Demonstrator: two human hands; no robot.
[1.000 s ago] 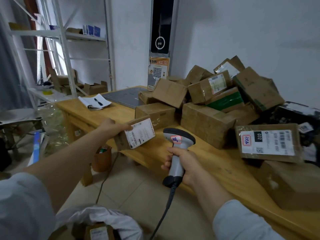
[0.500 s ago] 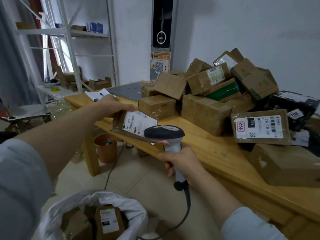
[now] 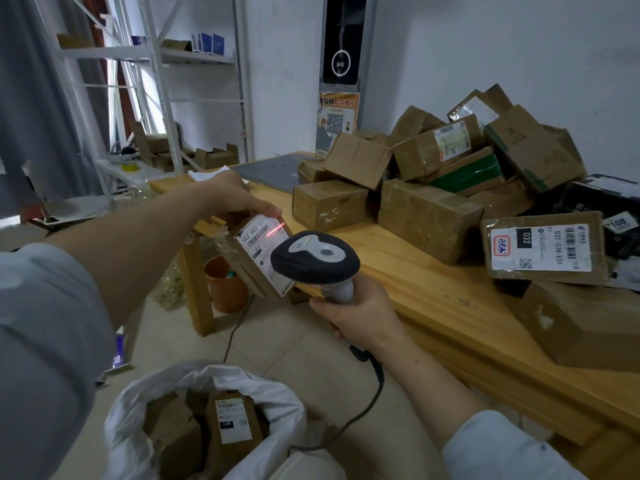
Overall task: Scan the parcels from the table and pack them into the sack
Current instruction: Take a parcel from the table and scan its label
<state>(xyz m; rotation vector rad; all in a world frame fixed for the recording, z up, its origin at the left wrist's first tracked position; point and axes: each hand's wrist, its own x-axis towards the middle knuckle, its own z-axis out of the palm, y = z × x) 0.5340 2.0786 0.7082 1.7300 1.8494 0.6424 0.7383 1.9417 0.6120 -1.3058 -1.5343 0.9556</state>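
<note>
My left hand (image 3: 231, 195) grips a small cardboard parcel (image 3: 254, 251) from above, its white label turned toward me. A red scan line glows across the label's barcode. My right hand (image 3: 356, 311) holds a grey and black barcode scanner (image 3: 315, 258) by its handle, the head pointed at that label, a short way from it. Below me on the floor stands an open white sack (image 3: 138, 420) with several labelled boxes inside. More parcels are heaped on the wooden table (image 3: 398, 271) to the right, among them a flat one with a "032" label (image 3: 543, 249).
The scanner's black cable (image 3: 367, 400) hangs down toward the sack. An orange bin (image 3: 227, 289) stands under the table by its leg. A grey flat panel (image 3: 270, 168) lies at the table's far end. White metal shelving (image 3: 145, 81) with cardboard stands at the back left.
My left hand lowered and tilted the parcel toward the scanner. My right hand brought the scanner up close, and the red scan line now shows on the label. My view dropped toward the sack.
</note>
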